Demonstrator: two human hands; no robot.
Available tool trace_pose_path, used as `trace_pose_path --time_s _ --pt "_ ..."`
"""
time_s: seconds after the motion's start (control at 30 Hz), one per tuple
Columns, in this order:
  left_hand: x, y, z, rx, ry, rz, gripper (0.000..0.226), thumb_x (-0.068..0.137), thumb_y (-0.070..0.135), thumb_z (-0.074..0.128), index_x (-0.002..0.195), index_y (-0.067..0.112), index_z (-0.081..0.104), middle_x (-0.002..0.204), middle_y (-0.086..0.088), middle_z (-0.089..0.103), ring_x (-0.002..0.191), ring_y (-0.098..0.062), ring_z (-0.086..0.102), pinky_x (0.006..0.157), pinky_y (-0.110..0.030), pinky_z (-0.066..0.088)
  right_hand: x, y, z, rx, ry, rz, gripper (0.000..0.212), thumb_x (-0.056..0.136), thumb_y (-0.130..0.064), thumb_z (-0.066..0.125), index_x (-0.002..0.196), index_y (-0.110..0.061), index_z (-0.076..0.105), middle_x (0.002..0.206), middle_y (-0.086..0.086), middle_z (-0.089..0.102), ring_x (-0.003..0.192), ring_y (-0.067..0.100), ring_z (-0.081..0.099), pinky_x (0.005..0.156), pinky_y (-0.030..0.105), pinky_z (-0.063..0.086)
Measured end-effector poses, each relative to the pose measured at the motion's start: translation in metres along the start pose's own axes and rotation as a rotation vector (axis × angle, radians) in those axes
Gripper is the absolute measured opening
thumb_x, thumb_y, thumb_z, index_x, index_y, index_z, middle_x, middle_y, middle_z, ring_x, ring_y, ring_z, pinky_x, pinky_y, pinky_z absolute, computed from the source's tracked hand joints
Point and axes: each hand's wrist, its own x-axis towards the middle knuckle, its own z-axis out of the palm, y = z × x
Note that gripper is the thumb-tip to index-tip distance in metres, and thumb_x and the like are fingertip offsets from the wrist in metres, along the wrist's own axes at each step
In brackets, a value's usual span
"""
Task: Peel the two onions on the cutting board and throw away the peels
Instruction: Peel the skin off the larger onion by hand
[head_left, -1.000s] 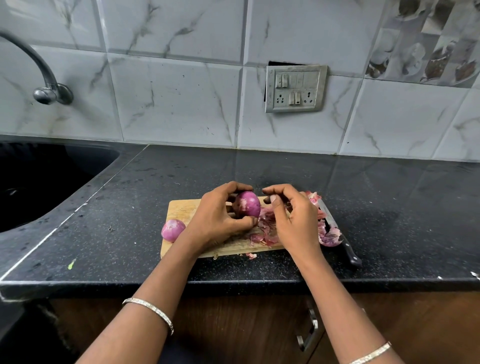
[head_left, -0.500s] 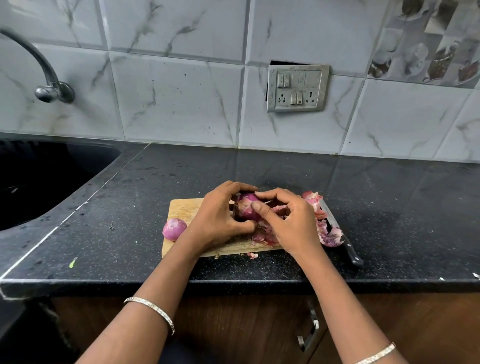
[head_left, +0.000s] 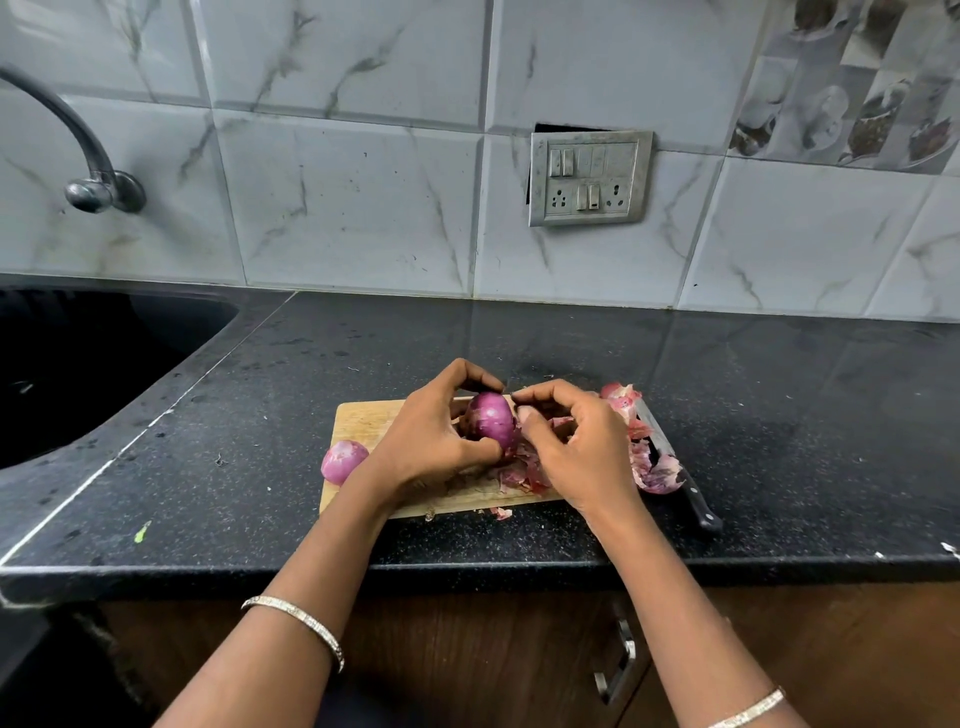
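Your left hand (head_left: 431, 441) grips one onion (head_left: 491, 418) above the cutting board (head_left: 363, 421); your right hand (head_left: 582, 447) pinches its side. The second onion (head_left: 343, 460) sits at the board's left edge, peels (head_left: 654, 475) at its right.

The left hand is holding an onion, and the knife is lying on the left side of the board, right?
Not quite. The left hand does hold an onion, but the knife lies on the right side of the cutting board, with some peels over it. The head view shows this.
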Motion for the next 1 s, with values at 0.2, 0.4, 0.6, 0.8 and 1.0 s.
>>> trace_pose_path --time_s 0.2,0.4,0.6,0.8,1.0 --pt "-0.001 0.001 0.000 0.036 -0.019 -0.015 0.051 0.063 0.019 0.071 0.110 0.026 0.053 0.110 0.003 0.069 0.095 -0.021 0.068 0.088 -0.042 0.056 0.002 0.006 0.001 -0.011 -0.069 -0.003 0.005 0.092 -0.018 0.072 0.094 -0.019 0.077 0.090 -0.013 0.075 0.089 0.000 0.068 0.078 0.015 0.051" --pt "-0.002 0.001 0.001 0.105 -0.022 0.032 0.052 0.066 0.024 0.071 0.114 0.027 0.052 0.109 0.002 0.069 0.090 -0.020 0.069 0.086 -0.044 0.057 -0.001 0.000 0.003 -0.119 -0.031 -0.023 0.009 0.092 -0.013 0.069 0.093 -0.019 0.075 0.079 -0.016 0.069 0.066 -0.006 0.060 0.059 0.008 0.038" --pt "-0.003 0.003 0.003 0.186 0.019 0.115 0.049 0.067 0.028 0.071 0.112 0.021 0.054 0.108 0.006 0.065 0.096 -0.011 0.065 0.081 -0.039 0.057 -0.001 0.001 0.005 -0.228 0.069 -0.055 0.014 0.086 -0.007 0.066 0.092 -0.018 0.072 0.086 -0.010 0.068 0.075 0.008 0.060 0.068 0.026 0.048" --pt "-0.003 0.003 0.003 0.282 0.144 0.158 0.045 0.067 0.032 0.074 0.107 0.022 0.058 0.101 0.009 0.066 0.092 -0.009 0.064 0.076 -0.041 0.057 -0.005 -0.007 -0.004 -0.138 0.333 -0.118 0.012 0.088 -0.007 0.060 0.093 -0.012 0.071 0.083 -0.005 0.068 0.075 0.007 0.063 0.065 0.017 0.047" --pt "-0.006 0.007 0.001 0.214 0.330 0.181 0.050 0.072 0.029 0.078 0.117 0.019 0.059 0.108 0.010 0.067 0.100 -0.007 0.065 0.081 -0.038 0.060 -0.036 -0.022 -0.015 -0.301 0.057 -0.329 0.021 0.095 -0.025 0.061 0.078 -0.017 0.070 0.075 -0.009 0.066 0.075 0.006 0.057 0.071 0.026 0.046"
